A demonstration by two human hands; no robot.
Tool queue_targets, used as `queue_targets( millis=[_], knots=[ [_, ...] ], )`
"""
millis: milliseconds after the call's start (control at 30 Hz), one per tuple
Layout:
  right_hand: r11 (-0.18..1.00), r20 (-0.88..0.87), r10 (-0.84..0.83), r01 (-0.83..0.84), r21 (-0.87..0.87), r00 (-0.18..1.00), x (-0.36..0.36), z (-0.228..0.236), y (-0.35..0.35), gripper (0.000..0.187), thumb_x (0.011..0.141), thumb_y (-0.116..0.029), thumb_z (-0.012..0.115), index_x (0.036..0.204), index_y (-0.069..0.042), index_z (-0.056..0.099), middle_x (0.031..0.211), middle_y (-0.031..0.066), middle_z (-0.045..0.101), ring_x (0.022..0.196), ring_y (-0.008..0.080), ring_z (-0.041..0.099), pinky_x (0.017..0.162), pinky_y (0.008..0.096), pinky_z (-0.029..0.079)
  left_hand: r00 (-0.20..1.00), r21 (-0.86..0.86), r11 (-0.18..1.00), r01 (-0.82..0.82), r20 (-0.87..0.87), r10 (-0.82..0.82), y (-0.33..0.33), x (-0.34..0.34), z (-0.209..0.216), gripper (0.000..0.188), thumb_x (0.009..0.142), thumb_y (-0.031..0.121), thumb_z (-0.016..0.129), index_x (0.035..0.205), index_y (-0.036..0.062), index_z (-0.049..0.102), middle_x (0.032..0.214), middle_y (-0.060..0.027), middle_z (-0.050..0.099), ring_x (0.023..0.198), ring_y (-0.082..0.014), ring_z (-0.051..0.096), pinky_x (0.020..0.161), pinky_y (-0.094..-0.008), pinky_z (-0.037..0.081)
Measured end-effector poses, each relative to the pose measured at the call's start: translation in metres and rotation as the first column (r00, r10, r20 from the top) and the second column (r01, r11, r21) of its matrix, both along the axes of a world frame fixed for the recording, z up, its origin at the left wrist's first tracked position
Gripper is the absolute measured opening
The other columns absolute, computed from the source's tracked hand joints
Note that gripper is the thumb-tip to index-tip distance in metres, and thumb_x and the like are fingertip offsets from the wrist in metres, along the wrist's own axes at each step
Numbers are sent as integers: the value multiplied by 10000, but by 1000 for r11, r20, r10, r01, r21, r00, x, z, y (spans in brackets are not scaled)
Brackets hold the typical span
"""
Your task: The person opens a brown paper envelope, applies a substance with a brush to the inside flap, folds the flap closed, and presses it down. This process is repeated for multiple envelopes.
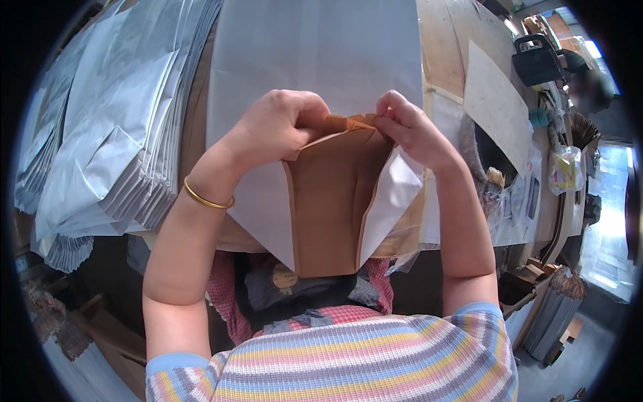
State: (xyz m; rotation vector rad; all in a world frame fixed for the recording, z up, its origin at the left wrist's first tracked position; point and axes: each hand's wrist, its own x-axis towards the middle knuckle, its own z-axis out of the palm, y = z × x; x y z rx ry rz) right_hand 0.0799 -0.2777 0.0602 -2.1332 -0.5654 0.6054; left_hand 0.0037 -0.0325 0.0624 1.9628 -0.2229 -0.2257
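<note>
In front of my chest is a large paper bag (327,208), white outside and brown inside. Its near end is spread, with the brown panel hanging over the table edge and white flaps folded out at both sides. My left hand (280,127), a gold bangle on its wrist, pinches the brown upper edge at the left. At the right corner of the same edge, my right hand (410,131) grips the paper with curled fingers. Smooth white paper (315,53) stretches away beyond my hands; I cannot tell whether it is one bag or several stacked.
A thick stack of white paper bags (124,107) lies on the left. To the right are a pale board (497,100), a brush with light bristles (495,177) and a dark container with a handle (538,60). Another person (589,87) is at the far right.
</note>
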Motion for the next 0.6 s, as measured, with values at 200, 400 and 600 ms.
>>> queue_targets(
  millis=[200,400,600],
  knots=[
    [958,300,150,-213,192,942,-17,1,6,245,729,151,533,912,34,646,1073,163,666,939,309,652,811,340,526,997,141,989,49,59,-57,-4,3,-2,77,824,22,680,880,-31,681,745,-88,669,673,-95,590,610,-261,480],
    [949,347,252,-301,95,903,-31,15,22,161,725,-21,679,885,-4,678,1076,102,627,978,280,606,838,367,502,957,138,988,67,271,-103,-10,-3,-9,100,843,64,670,882,-27,679,768,-141,655,693,-225,612,652,-314,488],
    [984,908,173,-97,-147,381,-61,-16,28,168,685,-138,735,813,-52,668,1032,35,576,1024,231,545,863,378,433,955,122,988,94,269,-124,-10,0,-18,97,841,74,655,853,-22,661,786,-151,643,718,-295,608,666,-354,491]
  ],
)
